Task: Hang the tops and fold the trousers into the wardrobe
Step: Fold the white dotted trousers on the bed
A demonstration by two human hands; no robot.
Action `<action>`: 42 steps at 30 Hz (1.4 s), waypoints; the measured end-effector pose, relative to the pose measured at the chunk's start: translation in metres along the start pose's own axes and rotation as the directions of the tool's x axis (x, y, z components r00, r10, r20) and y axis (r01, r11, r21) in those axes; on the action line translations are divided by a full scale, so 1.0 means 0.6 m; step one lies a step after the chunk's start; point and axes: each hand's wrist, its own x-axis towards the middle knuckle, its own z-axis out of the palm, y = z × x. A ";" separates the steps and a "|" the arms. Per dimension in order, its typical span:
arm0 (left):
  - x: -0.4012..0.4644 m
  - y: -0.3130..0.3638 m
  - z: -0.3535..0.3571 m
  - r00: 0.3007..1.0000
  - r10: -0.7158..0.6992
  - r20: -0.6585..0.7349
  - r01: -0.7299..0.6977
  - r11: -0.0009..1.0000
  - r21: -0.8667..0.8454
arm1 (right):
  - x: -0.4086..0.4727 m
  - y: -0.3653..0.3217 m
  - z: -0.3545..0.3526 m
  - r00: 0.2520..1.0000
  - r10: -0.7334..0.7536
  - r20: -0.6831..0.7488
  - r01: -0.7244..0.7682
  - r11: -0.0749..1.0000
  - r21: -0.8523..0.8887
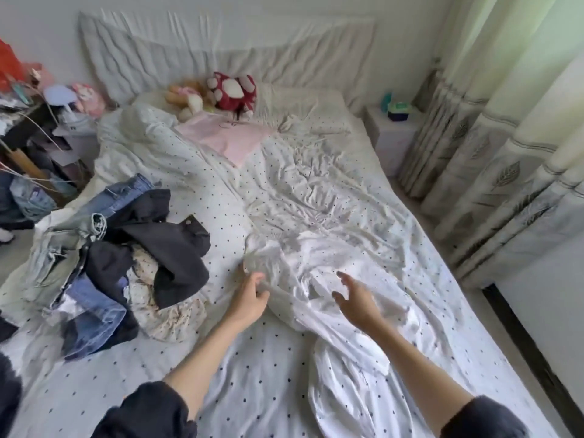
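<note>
My left hand (249,298) has its grip pinched on an edge of the white garment (331,279), which lies spread along the right side of the bed (252,390). My right hand (354,298) hovers over it, fingers spread, holding nothing. The clothes pile (110,248) sits at the bed's left edge.

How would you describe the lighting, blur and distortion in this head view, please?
Head view: soft, even daylight, no hard shadows; the white garment is nearly overexposed; the right hand shows motion blur; wide-angle bending curves the pale leaf-patterned curtains.
</note>
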 end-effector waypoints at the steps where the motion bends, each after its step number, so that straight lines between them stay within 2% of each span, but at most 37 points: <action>1: -0.016 -0.026 0.026 0.997 -0.046 0.055 0.046 0.999 0.010 | -0.013 0.023 0.025 0.999 0.012 0.036 -0.010 0.999 -0.052; 6: -0.083 -0.119 0.118 0.958 -0.174 0.228 0.153 0.983 0.107 | -0.059 0.114 0.107 0.992 0.088 0.095 -0.057 0.957 -0.285; 9: -0.115 -0.153 0.152 0.936 -0.216 0.278 0.200 0.976 0.084 | -0.070 0.148 0.122 0.983 0.165 0.085 -0.119 0.912 -0.393; 12: -0.138 -0.165 0.170 0.927 -0.242 0.286 0.248 0.969 0.016 | -0.071 0.152 0.123 0.982 0.182 0.053 -0.133 0.862 -0.490; 14: -0.149 -0.163 0.174 0.930 -0.241 0.277 0.269 0.961 -0.064 | -0.074 0.131 0.120 0.987 0.155 0.045 -0.125 0.909 -0.399; 16: -0.160 -0.156 0.172 0.923 -0.237 0.304 0.301 0.936 -0.183 | -0.086 0.099 0.116 0.989 0.118 0.086 -0.098 0.973 -0.210; 18: -0.175 -0.151 0.165 0.893 -0.217 0.394 0.360 0.869 -0.338 | -0.107 0.064 0.109 0.969 0.090 0.230 -0.118 0.987 0.108; 20: -0.192 -0.151 0.159 0.848 -0.170 0.502 0.431 0.772 -0.467 | -0.138 0.029 0.109 0.908 -0.021 0.419 -0.153 0.913 0.377; 22: -0.204 -0.162 0.156 0.827 -0.163 0.538 0.494 0.669 -0.556 | -0.160 0.007 0.122 0.839 -0.091 0.537 -0.131 0.923 0.361; 24: -0.214 -0.174 0.156 0.850 -0.246 0.466 0.514 0.575 -0.636 | -0.175 -0.004 0.139 0.834 -0.107 0.541 -0.056 0.960 0.276; 26: -0.217 -0.185 0.154 0.859 -0.331 0.391 0.510 0.486 -0.710 | -0.187 -0.001 0.154 0.863 -0.104 0.495 -0.027 0.968 0.250; 28: -0.216 -0.187 0.149 0.839 -0.356 0.412 0.531 0.373 -0.761 | -0.197 0.015 0.166 0.888 -0.094 0.450 -0.003 0.978 0.210; 29: -0.213 -0.182 0.145 0.828 -0.360 0.429 0.548 0.359 -0.756 | -0.203 0.024 0.171 0.889 -0.093 0.448 0.014 0.984 0.175; 31: -0.209 -0.173 0.142 0.829 -0.348 0.438 0.556 0.436 -0.708 | -0.218 0.040 0.182 0.874 -0.112 0.473 0.054 0.989 0.135; 34: -0.206 -0.158 0.149 0.855 -0.393 0.337 0.514 0.563 -0.648 | -0.235 0.056 0.192 0.868 -0.137 0.477 0.081 0.987 0.137; 38: -0.207 -0.177 0.114 0.834 -0.488 0.258 0.523 0.548 -0.653 | -0.236 0.085 0.183 0.964 -0.061 0.258 0.023 0.988 0.151; 42: -0.218 -0.244 0.054 0.767 -0.641 -0.019 0.465 0.576 -0.673 | -0.230 0.101 0.186 0.982 -0.022 0.187 0.007 0.997 0.081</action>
